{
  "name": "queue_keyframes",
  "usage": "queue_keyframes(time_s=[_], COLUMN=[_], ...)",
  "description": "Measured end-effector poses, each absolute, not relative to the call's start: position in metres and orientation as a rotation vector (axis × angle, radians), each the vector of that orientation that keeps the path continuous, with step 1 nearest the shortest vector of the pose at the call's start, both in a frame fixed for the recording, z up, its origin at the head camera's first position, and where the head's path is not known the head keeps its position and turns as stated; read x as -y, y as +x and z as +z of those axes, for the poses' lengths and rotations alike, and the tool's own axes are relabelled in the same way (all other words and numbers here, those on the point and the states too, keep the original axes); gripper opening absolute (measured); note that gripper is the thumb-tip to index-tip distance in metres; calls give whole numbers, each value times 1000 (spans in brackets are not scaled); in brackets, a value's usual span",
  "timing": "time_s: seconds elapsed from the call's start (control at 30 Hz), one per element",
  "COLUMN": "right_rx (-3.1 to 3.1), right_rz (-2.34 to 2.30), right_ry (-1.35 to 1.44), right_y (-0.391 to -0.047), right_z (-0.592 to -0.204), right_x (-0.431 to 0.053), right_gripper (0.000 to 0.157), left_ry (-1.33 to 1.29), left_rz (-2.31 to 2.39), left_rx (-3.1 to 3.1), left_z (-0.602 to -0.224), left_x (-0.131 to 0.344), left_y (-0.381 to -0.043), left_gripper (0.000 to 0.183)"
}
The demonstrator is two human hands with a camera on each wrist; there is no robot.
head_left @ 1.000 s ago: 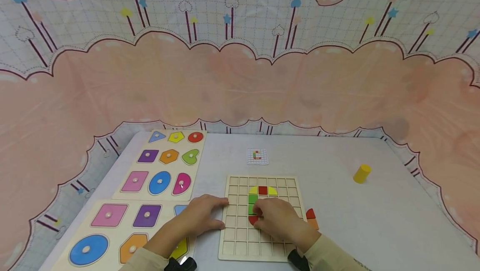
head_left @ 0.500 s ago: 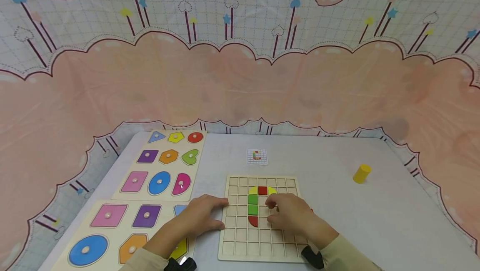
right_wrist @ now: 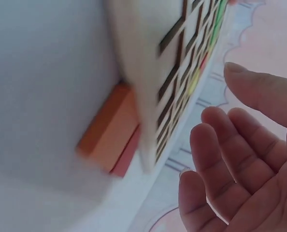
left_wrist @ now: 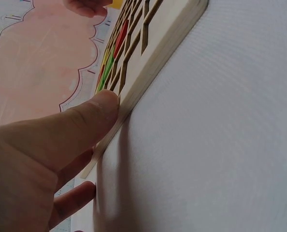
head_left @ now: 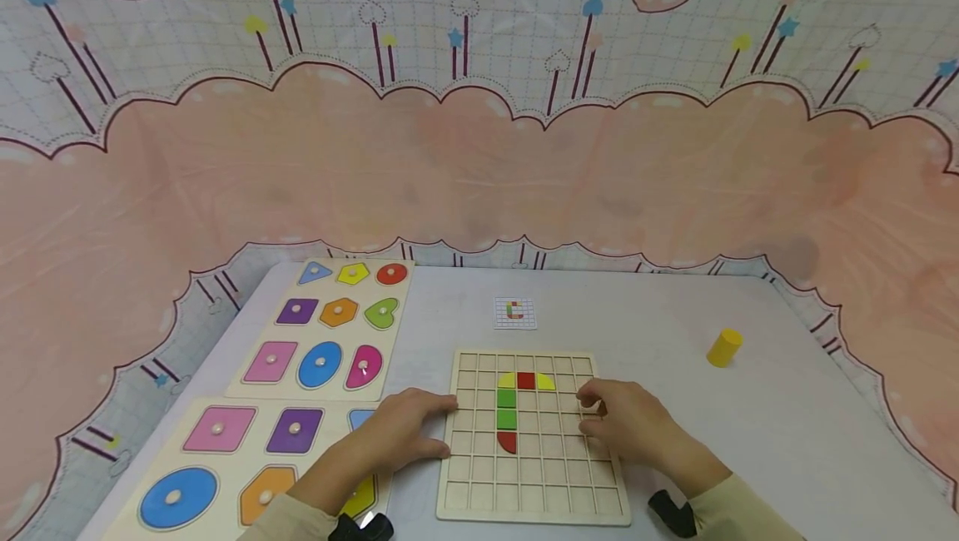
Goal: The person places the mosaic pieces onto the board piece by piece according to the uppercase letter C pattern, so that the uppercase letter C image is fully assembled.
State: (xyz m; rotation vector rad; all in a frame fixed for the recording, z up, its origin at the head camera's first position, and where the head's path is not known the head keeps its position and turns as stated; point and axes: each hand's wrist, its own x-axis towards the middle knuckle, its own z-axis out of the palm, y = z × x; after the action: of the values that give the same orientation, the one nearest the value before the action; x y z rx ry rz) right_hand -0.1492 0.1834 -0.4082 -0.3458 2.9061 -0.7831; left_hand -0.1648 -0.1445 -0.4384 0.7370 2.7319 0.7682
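A wooden grid board [head_left: 550, 491] lies on the table. In its cells sit two green squares [head_left: 506, 419], a red square [head_left: 527, 380], yellow rounded pieces [head_left: 546, 382] and a red quarter-round piece [head_left: 507, 442]. My left hand [head_left: 408, 433] rests against the board's left edge, thumb [left_wrist: 105, 106] on the edge and fingers extended. Over the board's right edge is my right hand [head_left: 633, 424], its fingers loosely bent with nothing between them. In the right wrist view, an orange block [right_wrist: 112, 130] and a red piece [right_wrist: 126, 153] lie beside the board, hidden by the hand in the head view.
Two knobbed shape-puzzle boards [head_left: 255, 387] lie to the left, the nearer one partly under my left arm. Behind the grid board is a small pattern card [head_left: 514, 314]. A yellow cylinder [head_left: 724, 348] stands at the back right.
My right hand has left the red quarter-round piece, which stays in its cell, and moved right to the board's edge. My left hand has stayed in place.
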Motion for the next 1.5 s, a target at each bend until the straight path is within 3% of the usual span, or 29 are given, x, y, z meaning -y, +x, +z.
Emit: queue_keyframes(time_s=[0.5, 0.9, 1.5], right_rx=[-2881, -2836, -2962], right_rz=[-774, -728, -580], right_ry=[-297, -255, -334], right_y=[-141, -136, -148], right_z=[-419, -422, -423], right_x=[-227, -233, -230], right_gripper=[30, 37, 22], left_ry=[701, 712, 719], left_rz=[757, 773, 775], left_rx=[-2736, -2732, -2728], left_z=[-437, -437, -436], left_x=[142, 144, 144], left_y=[-165, -165, -165], left_gripper=[59, 59, 57])
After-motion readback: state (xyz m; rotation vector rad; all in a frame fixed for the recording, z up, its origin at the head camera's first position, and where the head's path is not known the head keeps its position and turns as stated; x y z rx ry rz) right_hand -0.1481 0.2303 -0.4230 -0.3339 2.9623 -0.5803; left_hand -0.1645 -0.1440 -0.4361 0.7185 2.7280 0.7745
